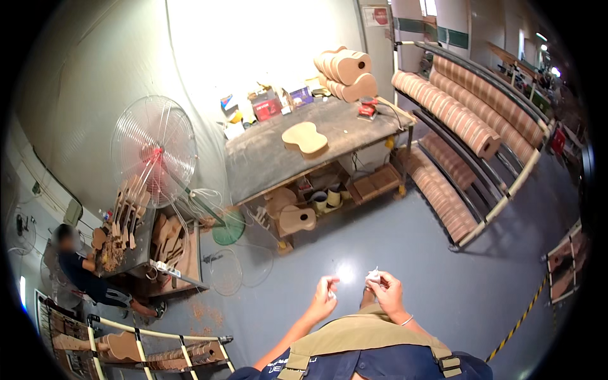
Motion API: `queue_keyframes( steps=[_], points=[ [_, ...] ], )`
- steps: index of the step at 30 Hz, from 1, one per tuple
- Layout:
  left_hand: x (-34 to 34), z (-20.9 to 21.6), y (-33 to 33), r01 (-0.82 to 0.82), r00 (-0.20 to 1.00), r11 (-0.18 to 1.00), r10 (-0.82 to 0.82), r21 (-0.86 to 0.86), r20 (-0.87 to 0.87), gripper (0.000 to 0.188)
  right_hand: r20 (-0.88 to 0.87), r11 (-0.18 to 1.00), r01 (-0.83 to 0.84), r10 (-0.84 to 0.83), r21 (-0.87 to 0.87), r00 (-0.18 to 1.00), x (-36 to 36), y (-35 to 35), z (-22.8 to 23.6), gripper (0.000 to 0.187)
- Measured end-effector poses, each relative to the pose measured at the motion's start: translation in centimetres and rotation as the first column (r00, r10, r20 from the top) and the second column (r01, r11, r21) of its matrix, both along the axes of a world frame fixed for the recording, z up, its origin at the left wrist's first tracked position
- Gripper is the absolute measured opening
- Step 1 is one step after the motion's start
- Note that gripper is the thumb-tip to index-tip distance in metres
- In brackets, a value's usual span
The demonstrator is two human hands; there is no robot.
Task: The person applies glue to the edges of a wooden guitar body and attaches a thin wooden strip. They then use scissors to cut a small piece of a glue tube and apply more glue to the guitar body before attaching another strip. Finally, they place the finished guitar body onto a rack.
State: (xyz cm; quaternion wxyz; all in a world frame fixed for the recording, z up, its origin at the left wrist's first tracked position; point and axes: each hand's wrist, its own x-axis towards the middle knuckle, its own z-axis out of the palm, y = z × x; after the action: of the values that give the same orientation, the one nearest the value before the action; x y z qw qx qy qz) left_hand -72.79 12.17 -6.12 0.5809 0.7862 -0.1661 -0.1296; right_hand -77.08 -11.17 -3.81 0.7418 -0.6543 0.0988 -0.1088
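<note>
In front of my apron, both hands are raised above the grey floor. My right hand (389,295) pinches a small crumpled white piece (373,277), soft like cloth or paper; its exact kind is too small to tell. To its left, my left hand (323,300) has its fingers curled, and a tiny white bit (332,294) shows at them that I cannot make out. The hands are apart from each other. Ahead stands a dark workbench (256,161) with one pale guitar-body panel (305,138) lying on it and a red sander (367,109) at its right end.
Stacked guitar bodies (349,66) stand at the bench's back. A rack of guitar bodies (443,114) is on the right. A large fan (154,152) stands left, near a person (82,269) at another bench. A low rack (158,332) sits at the lower left.
</note>
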Motion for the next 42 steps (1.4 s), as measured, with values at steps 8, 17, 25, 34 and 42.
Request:
queue_keyframes(
  steps=[8, 17, 25, 34, 42],
  points=[
    [16.4, 2.1, -4.4, -0.213, 0.971, 0.975, 0.204, -0.064, -0.122, 0.052, 0.054, 0.925, -0.21, 0.238, -0.317, 0.97, 25.4, -7.3, 5.9, 0.021],
    [38.1, 1.1, -7.5, -0.363, 0.917, 0.924, 0.331, -0.118, -0.224, 0.037, 0.165, 0.892, -0.24, 0.322, -0.383, 0.932, 45.2, -6.8, 6.5, 0.027],
    [68.7, 2.5, -11.7, -0.143, 0.983, 0.963, 0.11, 0.229, 0.15, 0.028, -0.031, 0.964, 0.104, -0.115, -0.247, 0.993, 57.6, -14.9, 2.7, 0.022],
    [93.8, 1.6, -21.6, -0.189, 0.956, 0.98, 0.169, 0.062, 0.241, 0.025, -0.116, 0.984, 0.16, -0.167, -0.074, 0.979, 70.7, -15.9, -0.8, 0.027],
    [111.5, 6.3, -26.4, -0.386, 0.831, 0.92, 0.319, 0.061, 0.455, 0.033, -0.123, 0.948, -0.226, 0.202, -0.226, 0.972, 83.8, -17.6, 1.8, 0.023]
  ],
)
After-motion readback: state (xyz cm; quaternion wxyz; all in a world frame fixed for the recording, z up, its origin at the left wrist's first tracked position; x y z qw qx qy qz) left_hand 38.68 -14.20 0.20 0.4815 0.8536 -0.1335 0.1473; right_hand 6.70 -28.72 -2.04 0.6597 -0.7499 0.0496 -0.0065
